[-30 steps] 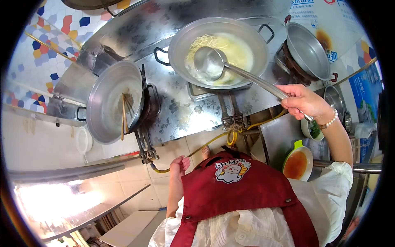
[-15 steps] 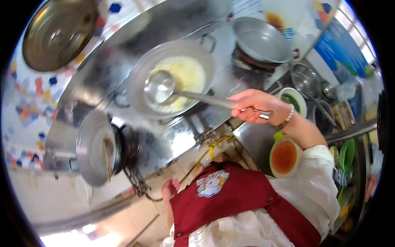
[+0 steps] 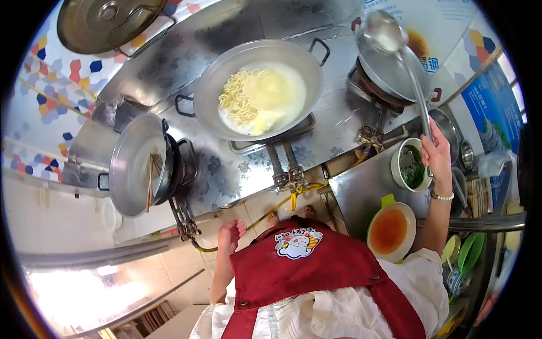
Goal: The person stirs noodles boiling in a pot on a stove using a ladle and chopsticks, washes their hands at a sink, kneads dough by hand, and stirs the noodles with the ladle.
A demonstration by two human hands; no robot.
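Note:
My right hand [image 3: 436, 148] is closed round the handle of a large metal ladle [image 3: 386, 35], whose bowl hangs over the far edge of the right pan [image 3: 389, 70]. Noodles [image 3: 243, 96] sit in pale, cloudy liquid in the big middle pan [image 3: 206, 93], with no ladle in it. Below the ladle hand stands a white bowl of dark greens [image 3: 411, 164], beside a bowl of red-orange liquid [image 3: 388, 230]. Held low at my left side, my left hand [image 3: 230, 235] is empty, its fingers loosely curled and apart.
At the left a pan [image 3: 132, 169] with chopsticks [image 3: 150, 183] rests tilted on a burner. A round lid [image 3: 101, 21] lies at the upper left. Gas valves and a yellow hose [image 3: 265, 213] run along the stove's front. Green bowls [image 3: 471, 253] stand at the lower right.
The ladle has come out of the middle pan and moved right, over the right pan. My right hand has shifted right with it. The view has also turned.

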